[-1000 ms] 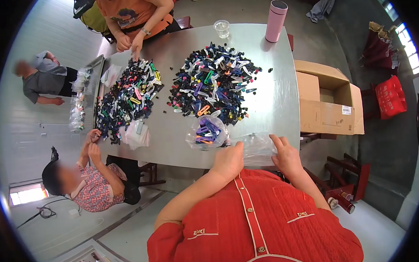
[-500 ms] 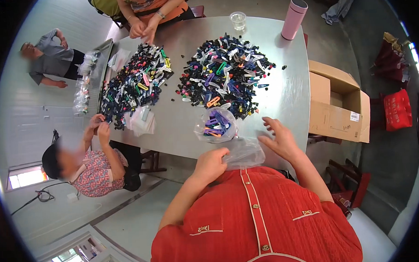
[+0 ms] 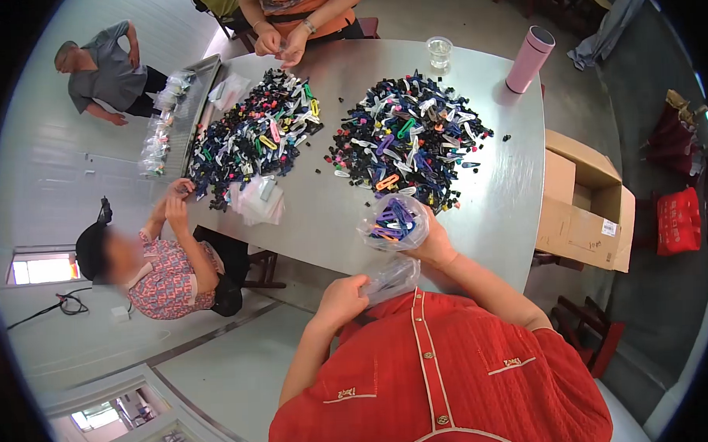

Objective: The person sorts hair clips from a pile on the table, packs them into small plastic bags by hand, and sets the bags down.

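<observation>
Broad and metal-topped, the table [image 3: 509,184] fills the middle of the room, with an open cardboard box [image 3: 568,225] just beside its right edge. Two heaps of loose hair clips spread over it, the right heap [image 3: 405,129] ahead of the person and the left heap [image 3: 250,135] between two co-workers. Near the table's front edge, a clear rounded container [image 3: 372,236] bears a small batch of purple, white and orange clips [image 3: 395,218]. Its right side is held by the right hand [image 3: 435,241], whose fingers curl round it, their tips partly hidden. Below it, the left hand [image 3: 344,299] pinches a thin clear bag [image 3: 395,278], fingers narrow on the plastic; no clips show inside. Judging by the amounts, only a little is gathered in the container, and far more lies loose.
</observation>
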Motion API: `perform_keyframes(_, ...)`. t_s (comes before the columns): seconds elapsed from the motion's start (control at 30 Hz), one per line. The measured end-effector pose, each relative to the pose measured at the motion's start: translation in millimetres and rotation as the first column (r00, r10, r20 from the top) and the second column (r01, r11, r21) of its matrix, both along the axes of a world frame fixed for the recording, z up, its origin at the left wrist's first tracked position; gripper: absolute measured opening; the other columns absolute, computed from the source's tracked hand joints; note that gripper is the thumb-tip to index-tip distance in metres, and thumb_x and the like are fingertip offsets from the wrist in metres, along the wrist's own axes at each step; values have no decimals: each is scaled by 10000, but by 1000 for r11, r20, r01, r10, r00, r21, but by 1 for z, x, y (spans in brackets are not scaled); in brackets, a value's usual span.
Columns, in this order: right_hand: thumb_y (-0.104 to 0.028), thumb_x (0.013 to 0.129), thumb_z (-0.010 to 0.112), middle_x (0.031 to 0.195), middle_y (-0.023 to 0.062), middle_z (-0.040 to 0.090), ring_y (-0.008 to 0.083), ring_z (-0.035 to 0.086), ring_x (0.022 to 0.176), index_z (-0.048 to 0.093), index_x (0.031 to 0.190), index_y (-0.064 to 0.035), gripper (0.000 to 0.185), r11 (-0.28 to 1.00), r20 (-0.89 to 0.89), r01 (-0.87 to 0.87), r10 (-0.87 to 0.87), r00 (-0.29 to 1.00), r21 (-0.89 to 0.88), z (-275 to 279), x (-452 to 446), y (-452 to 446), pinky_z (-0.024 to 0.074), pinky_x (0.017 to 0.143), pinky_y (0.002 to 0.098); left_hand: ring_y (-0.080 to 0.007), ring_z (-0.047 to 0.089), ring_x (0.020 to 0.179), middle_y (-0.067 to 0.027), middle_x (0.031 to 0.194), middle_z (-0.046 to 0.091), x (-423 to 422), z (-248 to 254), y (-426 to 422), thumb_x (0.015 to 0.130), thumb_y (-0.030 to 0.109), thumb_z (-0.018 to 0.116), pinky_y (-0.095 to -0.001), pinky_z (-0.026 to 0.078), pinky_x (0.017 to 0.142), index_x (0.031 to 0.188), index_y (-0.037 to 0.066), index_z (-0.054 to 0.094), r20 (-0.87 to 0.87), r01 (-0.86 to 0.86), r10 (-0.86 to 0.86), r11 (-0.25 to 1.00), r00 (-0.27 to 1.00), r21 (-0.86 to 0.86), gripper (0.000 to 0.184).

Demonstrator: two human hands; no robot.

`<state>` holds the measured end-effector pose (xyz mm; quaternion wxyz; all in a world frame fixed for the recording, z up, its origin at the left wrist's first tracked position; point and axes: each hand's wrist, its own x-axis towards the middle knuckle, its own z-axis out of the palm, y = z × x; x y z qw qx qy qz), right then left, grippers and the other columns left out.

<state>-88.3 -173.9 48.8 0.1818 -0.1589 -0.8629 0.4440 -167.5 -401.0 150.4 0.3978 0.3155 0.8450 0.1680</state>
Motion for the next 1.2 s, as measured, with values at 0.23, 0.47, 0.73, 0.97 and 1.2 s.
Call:
perform_keyframes(0.23, -327, 678, 879, 1228, 150, 595, 349, 574, 1144, 543, 1291, -63, 747, 992, 8, 62, -61, 998, -112, 18, 4, -2, 476, 982, 412, -380, 659, 773, -213, 826, 662, -8, -2, 12, 759, 136, 599, -429, 506, 693, 1086, 53, 654, 16, 63, -65, 995, 998, 77, 342)
perform_keyframes(0.47, -245, 706, 843, 1191, 195, 610, 375, 595, 1116, 533, 1275, -69, 672, 957, -32, 132, -145, 989, -256, 4, 35, 0, 491, 944, 414, -406, 648, 865, -220, 887, 667, -16, 10, 27, 758, 130, 604, -459, 511, 754, 1089, 54, 658, 21, 129, -129, 991, 991, -40, 343)
perform_keyframes(0.73, -260, 673, 891, 1142, 127, 662, 253, 659, 1050, 573, 1260, -56, 698, 892, -116, 353, -397, 910, -283, -11, 90, 37, 526, 918, 358, -375, 659, 821, -214, 885, 670, -30, -5, 29, 755, 130, 612, -417, 521, 746, 1121, 40, 655, 109, 119, -123, 992, 986, 41, 379)
perform_keyframes(0.97, -262, 620, 923, 1126, 110, 680, 225, 669, 994, 574, 1228, -47, 734, 626, -161, 723, -778, 608, -292, 86, 81, 122, 542, 835, 349, -130, 575, 652, -77, 744, 637, -40, -18, 27, 790, 93, 591, -301, 474, 600, 1106, -8, 638, 158, 87, -107, 988, 982, 131, 334)
perform_keyframes(1.2, -109, 599, 916, 1177, 110, 654, 214, 635, 1048, 494, 1301, -37, 822, 424, -41, 903, -905, 422, -73, 4, 87, 226, 531, 894, 351, -125, 589, 686, -64, 786, 660, -39, -19, 18, 811, 114, 601, -294, 485, 627, 1100, -9, 645, 178, 5, -26, 993, 984, 114, 317)
